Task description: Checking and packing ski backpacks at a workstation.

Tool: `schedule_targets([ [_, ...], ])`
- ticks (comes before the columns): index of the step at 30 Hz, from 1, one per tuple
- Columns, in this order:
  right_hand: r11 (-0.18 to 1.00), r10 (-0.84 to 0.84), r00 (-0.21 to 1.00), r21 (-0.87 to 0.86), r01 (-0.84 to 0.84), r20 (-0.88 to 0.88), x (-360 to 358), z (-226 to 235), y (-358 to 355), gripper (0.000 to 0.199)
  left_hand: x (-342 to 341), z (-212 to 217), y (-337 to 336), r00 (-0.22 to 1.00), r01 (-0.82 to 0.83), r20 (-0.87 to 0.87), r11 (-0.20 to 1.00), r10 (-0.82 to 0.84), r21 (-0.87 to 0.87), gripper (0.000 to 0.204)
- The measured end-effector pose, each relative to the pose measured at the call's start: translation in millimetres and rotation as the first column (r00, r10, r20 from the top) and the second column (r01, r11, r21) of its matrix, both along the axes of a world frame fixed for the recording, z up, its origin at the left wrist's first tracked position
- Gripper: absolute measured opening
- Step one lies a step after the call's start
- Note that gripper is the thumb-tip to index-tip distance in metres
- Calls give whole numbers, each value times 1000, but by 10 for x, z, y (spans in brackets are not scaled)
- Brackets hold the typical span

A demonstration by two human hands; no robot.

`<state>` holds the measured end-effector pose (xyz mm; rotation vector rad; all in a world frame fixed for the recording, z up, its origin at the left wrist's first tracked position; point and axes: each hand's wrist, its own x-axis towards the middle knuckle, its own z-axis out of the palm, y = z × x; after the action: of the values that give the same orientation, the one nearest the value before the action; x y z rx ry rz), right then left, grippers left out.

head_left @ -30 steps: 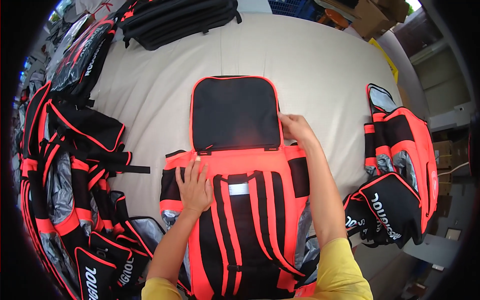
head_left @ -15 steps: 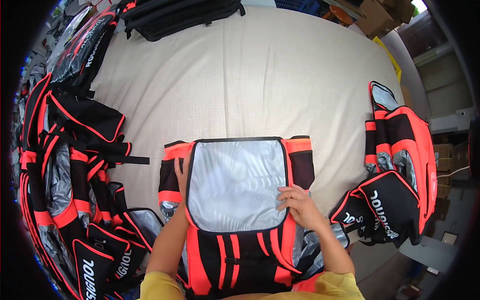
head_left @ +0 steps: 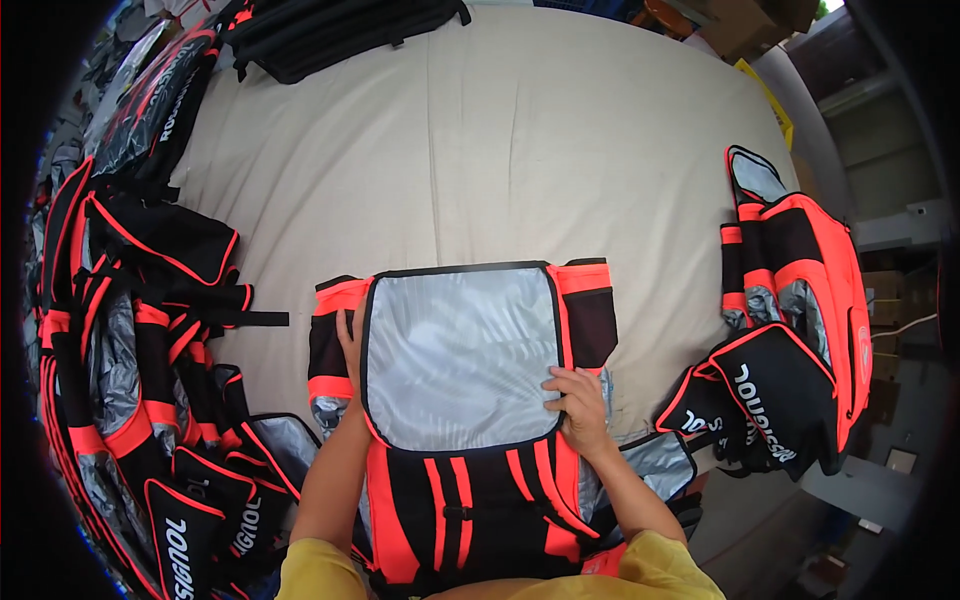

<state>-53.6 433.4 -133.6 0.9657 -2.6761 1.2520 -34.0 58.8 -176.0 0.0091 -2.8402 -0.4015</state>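
Observation:
A backpack (head_left: 405,515) in black and neon red lies in front of me, its straps and buckle facing up. Its flap (head_left: 462,350), silver-lined with black binding, is spread flat at the far end. My left hand (head_left: 351,345) lies along the flap's left edge, fingers stretched out beside the black side pocket (head_left: 326,345); its thumb is hidden. At the opposite edge, my right hand (head_left: 582,402) has its fingers bent over the binding, fingertips on the silver lining. The right side pocket (head_left: 590,325) sticks out beyond that hand.
A beige cloth-covered table (head_left: 480,150) carries everything. Similar black and red bags are heaped along the left (head_left: 130,380), one strap (head_left: 255,319) reaching inward. Another bag (head_left: 815,270) stands at the right edge. Black bags (head_left: 330,35) lie at the far left; cardboard boxes (head_left: 745,25) are beyond the table.
The whole view has shifted slightly, moving the table's contents left and up in it. My right hand's fingers have drawn closer together at the flap's edge; the left hand keeps its place.

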Motion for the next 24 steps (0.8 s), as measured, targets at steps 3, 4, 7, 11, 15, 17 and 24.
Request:
schedule_targets([
  [3,1000,9,1000,-10,-9,4,12,-27,-25,16,18,-4,-24,1000,-5,-9,1000,5,23,63],
  [4,1000,20,1000,-6,-20,0,0,-38,-44,15,54,4,-44,1000,-15,-5,1000,15,27,63],
  [7,999,42,999,-23,-42,10,12,-156,-45,20,93,2,-80,989,-132,43,704,142,698,61],
  [11,999,-13,999,49,14,-29,-21,-44,56,17,-26,-267,-5,995,-86,47,994,83,60,58],
  [15,999,-29,999,23,30,-32,-31,-50,-83,13,-36,-18,-8,991,-60,117,996,68,-66,59],
  [17,1000,-25,999,12,25,-33,-44,-47,-112,13,-24,38,-39,990,-69,120,995,77,-72,58],
  [24,999,1,999,32,1,-34,17,-85,-42,15,72,-41,-33,993,-85,82,996,87,-35,57],
])
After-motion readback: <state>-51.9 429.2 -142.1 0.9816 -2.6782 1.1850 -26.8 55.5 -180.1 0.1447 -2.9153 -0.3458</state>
